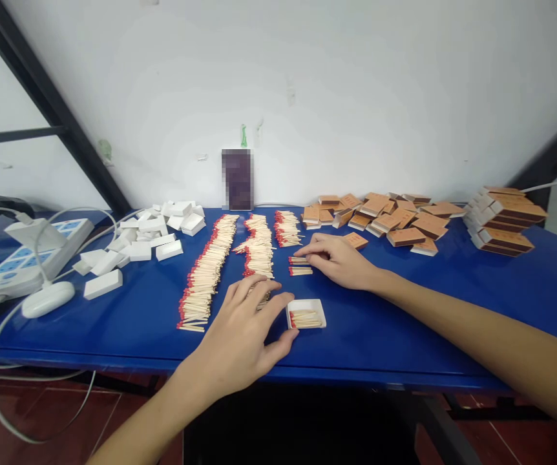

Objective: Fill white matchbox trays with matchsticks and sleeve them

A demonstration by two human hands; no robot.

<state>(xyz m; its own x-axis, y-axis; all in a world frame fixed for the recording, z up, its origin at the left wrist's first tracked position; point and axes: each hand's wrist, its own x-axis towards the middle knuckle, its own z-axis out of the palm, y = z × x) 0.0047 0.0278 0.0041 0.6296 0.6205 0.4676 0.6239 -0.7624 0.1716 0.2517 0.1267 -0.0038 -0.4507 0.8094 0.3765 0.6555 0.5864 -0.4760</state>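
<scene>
A white inner matchbox tray [324, 315], partly filled with red-tipped matches [306, 319], lies near the table's front edge. My left hand [247, 332] has thumb and index finger at the two corners of the tray's left end, holding it there. Its other fingers extend over the near end of the middle row of matches [259, 252], hiding part of it. Behind the tray, my right hand [339, 259] rests its fingertips on a small group of matches [300, 271], index finger and thumb slightly apart. The fingers hide some of these matches.
A long match row [205, 271] runs at left, a short match pile [287, 228] at the back. White trays [140, 252] lie left of them. Orange-brown matchbox sleeves [407, 237] and stacked boxes [504, 219] stand at right. A power strip [72, 239] with cables occupies the left edge.
</scene>
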